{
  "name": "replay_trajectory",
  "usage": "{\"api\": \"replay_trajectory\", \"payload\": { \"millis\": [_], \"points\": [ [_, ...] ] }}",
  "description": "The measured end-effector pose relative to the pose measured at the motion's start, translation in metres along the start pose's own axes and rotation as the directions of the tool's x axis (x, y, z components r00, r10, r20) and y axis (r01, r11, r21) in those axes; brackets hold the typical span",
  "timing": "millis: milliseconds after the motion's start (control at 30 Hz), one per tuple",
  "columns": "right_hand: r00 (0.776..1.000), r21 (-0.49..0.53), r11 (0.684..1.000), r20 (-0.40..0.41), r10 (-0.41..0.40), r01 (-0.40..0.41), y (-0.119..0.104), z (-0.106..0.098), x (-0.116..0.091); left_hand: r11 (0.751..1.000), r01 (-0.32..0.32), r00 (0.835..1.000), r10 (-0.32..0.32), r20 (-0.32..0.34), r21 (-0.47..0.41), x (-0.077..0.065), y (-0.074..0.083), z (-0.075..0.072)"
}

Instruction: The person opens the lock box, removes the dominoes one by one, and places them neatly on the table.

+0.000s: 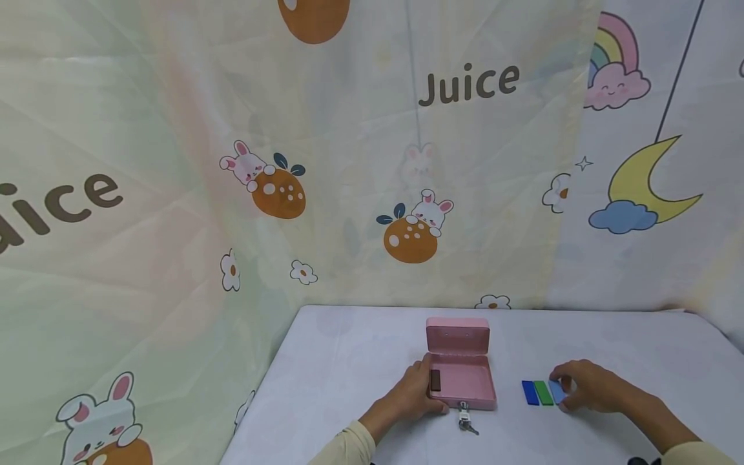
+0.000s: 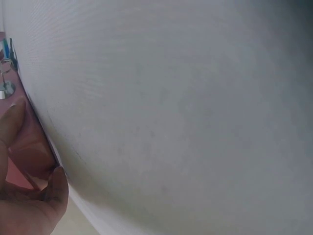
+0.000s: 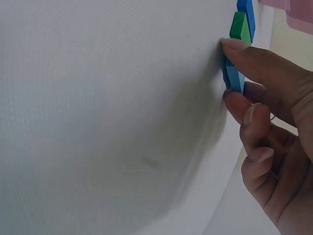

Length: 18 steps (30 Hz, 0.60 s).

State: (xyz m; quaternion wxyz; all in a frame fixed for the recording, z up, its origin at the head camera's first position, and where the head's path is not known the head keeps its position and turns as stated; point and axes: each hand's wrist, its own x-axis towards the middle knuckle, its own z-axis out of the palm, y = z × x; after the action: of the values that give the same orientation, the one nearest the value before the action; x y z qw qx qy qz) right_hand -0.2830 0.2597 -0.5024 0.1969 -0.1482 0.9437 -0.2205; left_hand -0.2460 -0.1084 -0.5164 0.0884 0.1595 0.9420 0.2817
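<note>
A pink metal box (image 1: 471, 382) stands on the table with its lid (image 1: 458, 337) raised at the back. My left hand (image 1: 414, 391) grips the box's left side, thumb at the front corner; in the left wrist view its thumb and fingers (image 2: 59, 188) span that side. Inside the box, along the left wall, lies a dark brown block (image 1: 435, 380). My right hand (image 1: 593, 385) pinches a light blue block (image 3: 234, 77) between thumb and fingers. Left of it, a green block (image 1: 543, 392) and a dark blue block (image 1: 530, 392) lie side by side.
Keys on a ring (image 1: 467, 423) hang from the lock at the box's front. A white cloth covers the table (image 1: 349, 361). Behind and to the left hang printed curtains (image 1: 349, 129). A small black object (image 1: 638, 461) shows at the bottom edge near the right sleeve.
</note>
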Motion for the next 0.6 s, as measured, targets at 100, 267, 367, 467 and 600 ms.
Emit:
{"api": "replay_trajectory", "payload": {
  "millis": [100,267,367,467,600],
  "points": [
    [1.000,-0.001,1.000,-0.008,-0.008,0.008,0.0003,0.0008,-0.0003,1.000,0.001,1.000,-0.001,0.000,-0.003,-0.0003,-0.0008,0.0003],
    [1.000,-0.003,1.000,-0.008,0.002,-0.002,-0.0016,0.0006,0.0000,1.000,-0.005,1.000,0.005,-0.005,-0.004,-0.0002,-0.0009,-0.0004],
    [1.000,-0.008,1.000,-0.003,0.012,-0.012,-0.0027,0.0007,-0.0005,1.000,-0.006,1.000,0.006,-0.005,0.000,-0.0004,-0.0008,-0.0006],
    [1.000,-0.021,1.000,-0.004,0.008,-0.008,-0.0038,0.0004,-0.0010,1.000,-0.005,1.000,0.005,-0.002,0.003,-0.0005,-0.0008,-0.0005],
    [1.000,-0.041,0.999,-0.013,-0.012,0.011,-0.0077,-0.0019,-0.0020,1.000,-0.003,1.000,0.003,0.003,0.003,0.0002,-0.0011,-0.0003]
  ]
}}
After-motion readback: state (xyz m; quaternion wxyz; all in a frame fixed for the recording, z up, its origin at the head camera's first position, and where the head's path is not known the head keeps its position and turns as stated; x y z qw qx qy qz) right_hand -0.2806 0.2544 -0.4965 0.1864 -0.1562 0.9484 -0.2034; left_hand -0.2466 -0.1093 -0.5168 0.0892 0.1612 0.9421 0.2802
